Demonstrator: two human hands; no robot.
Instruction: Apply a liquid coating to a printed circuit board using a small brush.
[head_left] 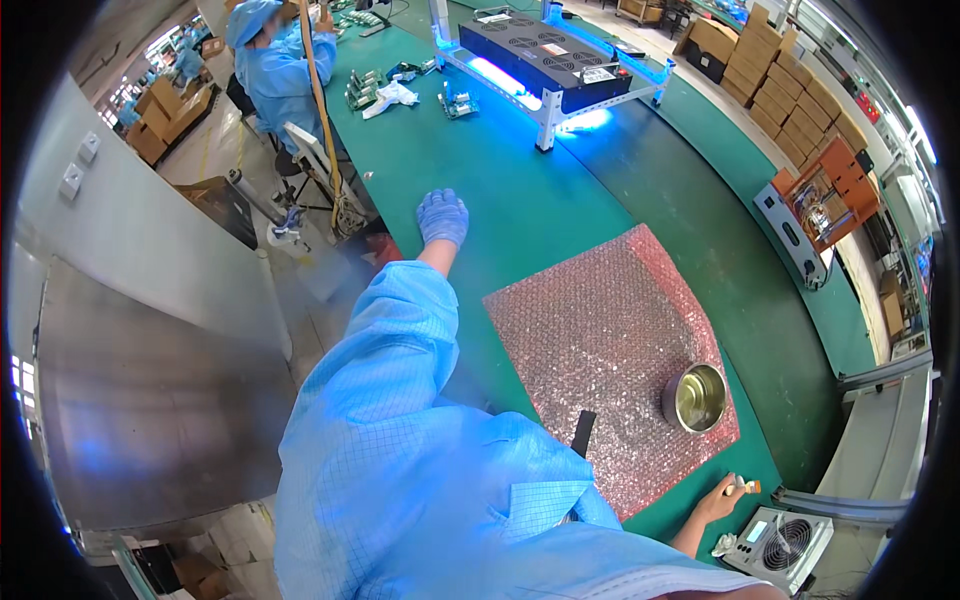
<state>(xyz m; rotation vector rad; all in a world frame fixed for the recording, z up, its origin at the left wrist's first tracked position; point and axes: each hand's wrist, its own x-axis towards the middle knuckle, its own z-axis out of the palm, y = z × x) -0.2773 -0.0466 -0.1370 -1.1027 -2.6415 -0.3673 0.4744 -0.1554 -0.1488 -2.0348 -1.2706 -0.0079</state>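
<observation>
My left hand (443, 217), in a bluish-purple glove, rests on the green mat (520, 205) near its left edge. Its fingers point away from me and lie on the surface, with nothing seen in them. At the lower right my bare right hand (714, 505) grips a small brush (741, 487) with a pale and yellowish end; part of it is hidden by the fingers. A round metal bowl (668, 400) with yellowish liquid inside stands on a pink bubble-wrap sheet (600, 340), above the right hand. A flat black strip (584, 433) lies on the sheet close to my body.
A white frame (546, 122) with blue-lit lamps carries a black fan unit (540, 50) at the far end. Circuit boards (458, 102) lie left of it. A grey fan box (780, 548) sits beside my right hand. Another person (275, 70) works at the far left.
</observation>
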